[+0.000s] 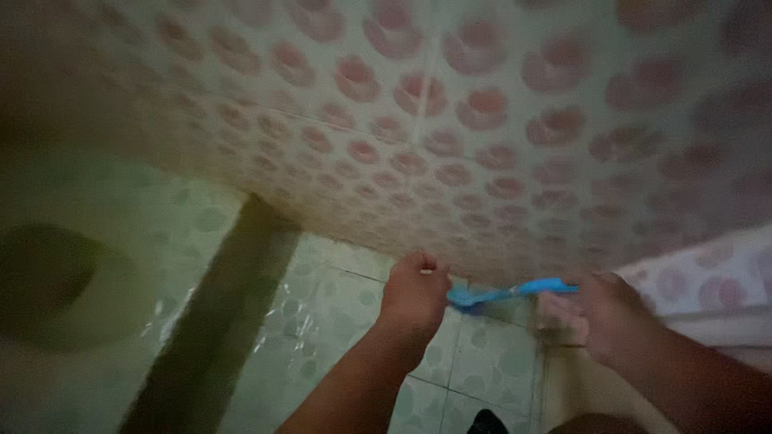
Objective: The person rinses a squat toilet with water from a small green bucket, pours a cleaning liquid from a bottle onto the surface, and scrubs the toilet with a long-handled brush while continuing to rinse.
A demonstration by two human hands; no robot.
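two hands point(414, 293) point(611, 317), one blue brush point(507, 292).

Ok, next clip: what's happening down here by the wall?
A person crouches over a wet, pale green tiled floor at the foot of a wall of cream tiles with pink round patterns. The right hand grips the handle of a bright blue plastic brush, whose head sits low against the base of the wall. The left hand is closed in a fist right beside the brush head; whether it touches it is unclear. A dark round opening lies in the floor at far left.
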